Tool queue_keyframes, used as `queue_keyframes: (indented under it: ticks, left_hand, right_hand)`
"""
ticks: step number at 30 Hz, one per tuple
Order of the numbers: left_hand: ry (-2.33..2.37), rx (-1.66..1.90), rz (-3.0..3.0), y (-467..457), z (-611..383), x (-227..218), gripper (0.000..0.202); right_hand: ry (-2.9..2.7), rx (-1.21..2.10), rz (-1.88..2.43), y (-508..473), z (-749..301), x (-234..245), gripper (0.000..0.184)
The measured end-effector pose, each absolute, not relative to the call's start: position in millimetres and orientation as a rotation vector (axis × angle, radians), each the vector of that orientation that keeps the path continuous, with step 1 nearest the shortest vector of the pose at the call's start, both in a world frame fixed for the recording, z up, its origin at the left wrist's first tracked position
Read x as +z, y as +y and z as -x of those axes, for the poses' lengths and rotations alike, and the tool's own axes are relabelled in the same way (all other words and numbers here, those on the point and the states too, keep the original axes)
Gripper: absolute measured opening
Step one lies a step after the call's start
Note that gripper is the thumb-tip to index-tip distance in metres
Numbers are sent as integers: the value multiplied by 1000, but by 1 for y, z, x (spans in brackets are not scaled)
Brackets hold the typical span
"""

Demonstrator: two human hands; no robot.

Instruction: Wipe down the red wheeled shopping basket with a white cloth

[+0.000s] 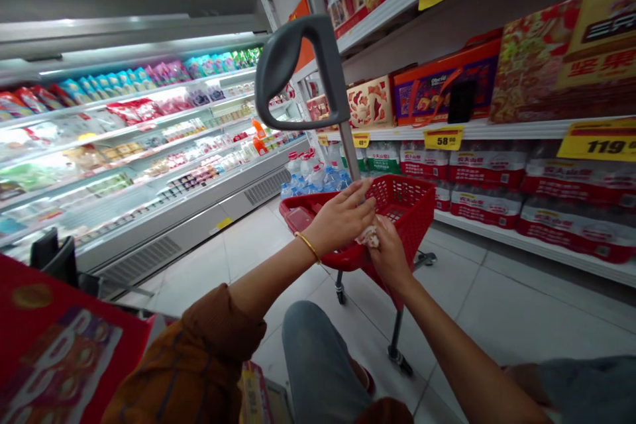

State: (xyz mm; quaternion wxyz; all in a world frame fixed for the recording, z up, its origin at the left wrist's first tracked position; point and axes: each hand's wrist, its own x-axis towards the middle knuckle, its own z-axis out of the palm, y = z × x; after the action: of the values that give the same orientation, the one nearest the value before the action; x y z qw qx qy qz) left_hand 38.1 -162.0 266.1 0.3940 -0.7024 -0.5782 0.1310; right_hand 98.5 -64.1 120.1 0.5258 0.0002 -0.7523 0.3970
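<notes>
My left hand (342, 218), with a gold bracelet on its wrist, stretches its fingers across the lower part of a grey metal pole (350, 151). They lie against the fingers of my right hand (390, 250). My right hand is closed on a crumpled, whitish wad (370, 237), soft like tissue or cloth; its exact kind is unclear. Both hands are over the near rim of a red plastic shopping basket cart (415, 225) on wheeled legs. A grey loop handle (303, 73) tops the pole. The left thumb is hidden.
To the right, a shelf (382, 129) holds boxed goods, with bottled water packs (487, 212) below. A refrigerated display (149, 139) runs along the left. Large water bottles (313, 172) stand behind the cart. A red printed box (64, 344) is close at lower left.
</notes>
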Motion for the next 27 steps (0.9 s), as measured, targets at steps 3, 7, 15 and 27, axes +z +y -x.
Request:
queue_keyframes:
  ticks: [3, 7, 15, 27]
  left_hand:
    - [-1488, 356, 1759, -163, -42, 255, 22]
    - [-1518, 371, 1701, -164, -47, 238, 26]
    - [-1718, 303, 1690, -167, -58, 207, 34]
    - [-1812, 400, 1634, -171, -62, 192, 42]
  right_hand:
    - [-1794, 938, -11, -62, -101, 109, 50]
    - [-1790, 906, -18, -60, -104, 98, 49]
    - [-1749, 802, -38, -68, -112, 75, 55]
    - [-1887, 647, -120, -68, -110, 44, 77]
